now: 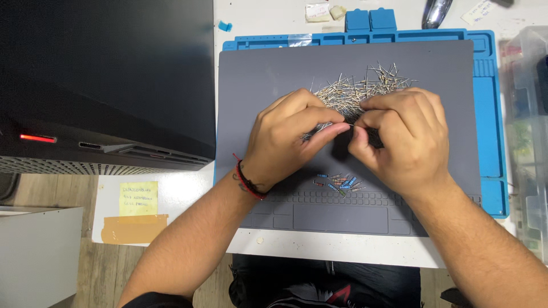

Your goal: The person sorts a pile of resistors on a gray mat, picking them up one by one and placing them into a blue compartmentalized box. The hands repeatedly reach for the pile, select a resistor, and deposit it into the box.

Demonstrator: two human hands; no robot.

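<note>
My left hand [288,137] and my right hand [399,137] meet over a grey work mat [257,74]. Both pinch the thin wire leads of a small bundle of resistors [325,130], fingertips almost touching. Just beyond my fingers lies a loose pile of resistors with wire leads [357,88]. A small group of blue resistors [341,182] rests on the mat below my hands, near the right wrist. A red and black string bracelet [246,179] circles my left wrist.
A blue silicone mat [491,114] lies under the grey one. A large black device with a red light [108,85] fills the left. A yellow sticky note [138,198] and tan tape sit at the table's front left. Clear plastic boxes [528,131] stand at the right.
</note>
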